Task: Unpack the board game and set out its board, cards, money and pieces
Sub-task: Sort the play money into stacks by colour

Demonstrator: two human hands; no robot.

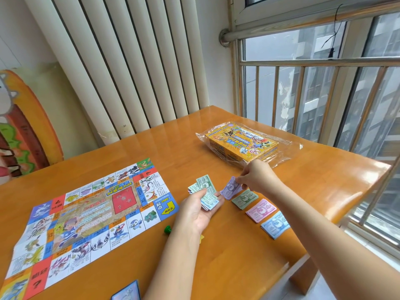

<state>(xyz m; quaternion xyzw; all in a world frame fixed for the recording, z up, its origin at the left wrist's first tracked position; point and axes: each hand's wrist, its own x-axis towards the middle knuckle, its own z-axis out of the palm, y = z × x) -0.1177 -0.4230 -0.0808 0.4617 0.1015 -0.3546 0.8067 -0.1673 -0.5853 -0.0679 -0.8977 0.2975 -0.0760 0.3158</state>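
Cut off by the near edge, a blue card (126, 291) shows only its far part, its face too blurred to read; both forearms reach out over the table (238, 263).

Left of them the board (86, 215) lies unfolded and flat, its near left corner running out of view; its print is too small to read, apart from a yellow arrow at the right corner. Just right of the board stands a small green piece (167, 230); a yellow scrap beside it is mostly hidden under the left forearm, and I cannot tell what it is.

The left hand (200, 213) is palm up, fingers loosely curled, thumb holding a fanned bunch of notes (205, 192), mostly green, the lower ones hidden. The right hand (257, 178) pinches a purple note (231, 188) between thumb and fingertips, just right of the bunch; whether it is one note or several cannot be told.

Near the right edge of the table three piles lie in a row: a green pile (244, 199) farthest, a pink pile (260, 210), a blue pile (275, 225) nearest.

Farther off the yellow box (242, 140) sits in a clear wrapper (283, 149); behind the table stands a radiator (121, 61).
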